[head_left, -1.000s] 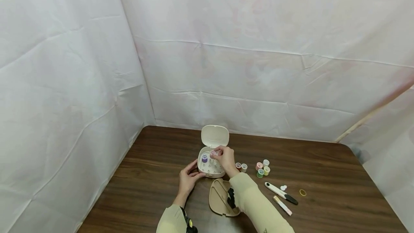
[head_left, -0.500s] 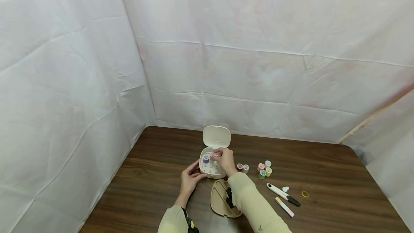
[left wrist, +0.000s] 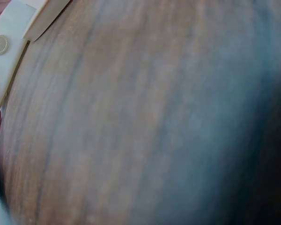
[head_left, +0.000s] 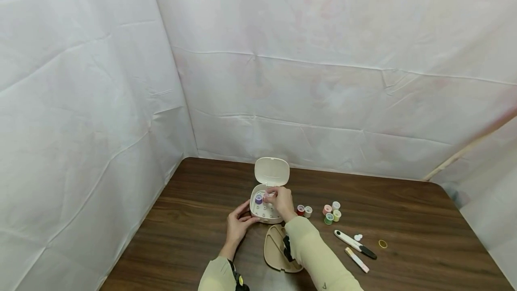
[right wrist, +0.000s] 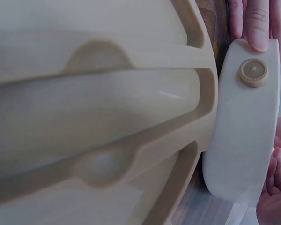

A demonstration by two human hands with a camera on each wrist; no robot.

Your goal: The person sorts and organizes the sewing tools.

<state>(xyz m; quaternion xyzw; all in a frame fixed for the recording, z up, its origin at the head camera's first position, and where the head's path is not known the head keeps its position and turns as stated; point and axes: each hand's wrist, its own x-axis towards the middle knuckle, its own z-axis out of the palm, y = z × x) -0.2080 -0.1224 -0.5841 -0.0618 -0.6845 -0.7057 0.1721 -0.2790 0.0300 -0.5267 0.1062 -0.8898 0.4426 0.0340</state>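
Moved over the last second: one pink spool (head_left: 265,196), lowered slightly beside the purple spool (head_left: 258,199). Location: inside the white box (head_left: 273,221), towards its far left, among small pegs (head_left: 265,208); lid (head_left: 272,171) raised behind. Right hand (head_left: 282,199): fingers narrow, pinching the pink spool. Left hand (head_left: 236,227): thumb against the box's front, fingers spread along its left side — a steadying touch, by judgement. Hazards: the pink spool might catch on a peg's edge or knock its purple neighbour, should the pinch sit off-centre; a downward push might skid the box if the left hand eases. Orientation: one end apparently faces up, long axis near vertical — fingers cover much of it, so slight tilt cannot be told.
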